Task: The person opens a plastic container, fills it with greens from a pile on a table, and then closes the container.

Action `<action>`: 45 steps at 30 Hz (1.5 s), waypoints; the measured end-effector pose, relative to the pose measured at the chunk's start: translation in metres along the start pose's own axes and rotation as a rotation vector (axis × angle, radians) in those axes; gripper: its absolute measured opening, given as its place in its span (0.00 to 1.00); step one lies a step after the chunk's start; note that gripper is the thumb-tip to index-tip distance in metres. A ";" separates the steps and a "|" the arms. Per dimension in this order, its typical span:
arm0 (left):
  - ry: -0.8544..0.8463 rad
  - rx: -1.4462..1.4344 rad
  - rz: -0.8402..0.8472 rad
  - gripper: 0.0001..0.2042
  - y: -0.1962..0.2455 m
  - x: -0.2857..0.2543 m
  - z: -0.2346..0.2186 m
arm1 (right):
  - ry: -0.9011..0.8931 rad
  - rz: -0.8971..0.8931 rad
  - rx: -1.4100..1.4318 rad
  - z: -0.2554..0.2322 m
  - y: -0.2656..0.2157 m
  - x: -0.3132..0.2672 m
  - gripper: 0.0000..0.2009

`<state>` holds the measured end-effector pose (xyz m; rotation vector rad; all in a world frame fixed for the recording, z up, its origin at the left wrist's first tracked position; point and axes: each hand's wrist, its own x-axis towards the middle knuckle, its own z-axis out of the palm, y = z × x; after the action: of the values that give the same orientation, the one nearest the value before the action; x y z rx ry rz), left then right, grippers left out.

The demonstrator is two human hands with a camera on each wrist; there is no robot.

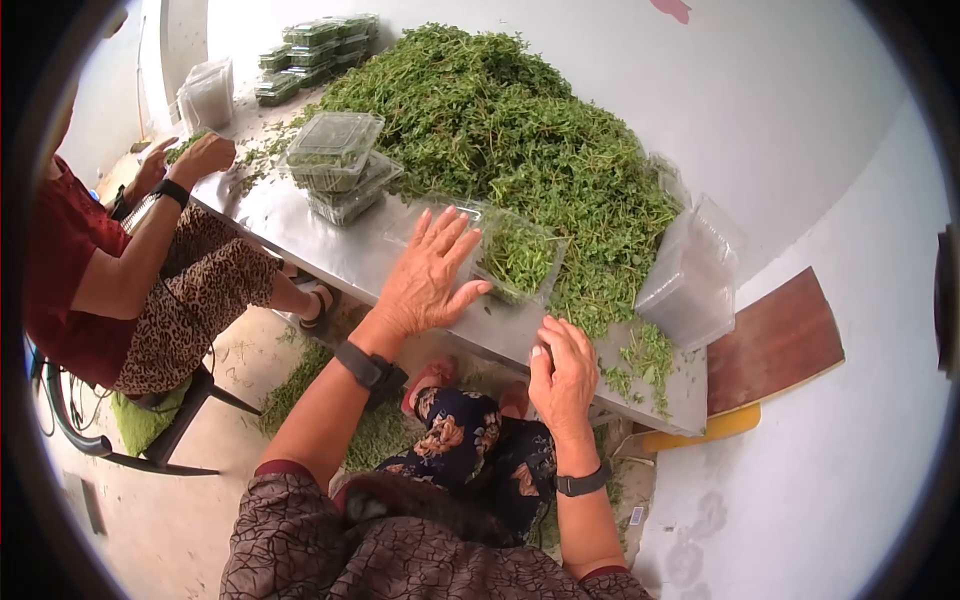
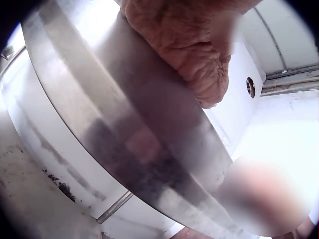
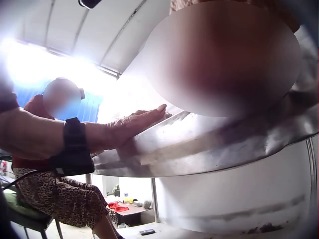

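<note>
An unlidded clear plastic clamshell box with leafy greens in it sits at the front of the metal table, before a big heap of greens. My left hand is spread with straight fingers and overlaps the box's left side, where its clear lid lies folded out. In the left wrist view, the palm shows close over the table edge. My right hand hovers by the table's front edge, right of the box, its fingers loosely bent and nothing visible in them.
Filled clamshell boxes are stacked to the left, with more at the back. Nested clear boxes stand at the right end near loose sprigs. Another person sits at the left, hands over the table.
</note>
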<state>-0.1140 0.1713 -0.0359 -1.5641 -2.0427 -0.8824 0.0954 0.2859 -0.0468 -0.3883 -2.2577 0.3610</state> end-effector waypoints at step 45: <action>-0.331 -0.153 0.219 0.25 0.030 0.061 0.023 | -0.249 -0.162 -0.447 0.012 0.028 0.137 0.03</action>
<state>-0.1007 0.2346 -0.0050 -2.0916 -2.0008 -0.7524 0.0040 0.3627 0.0264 -0.4003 -2.5919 -0.1976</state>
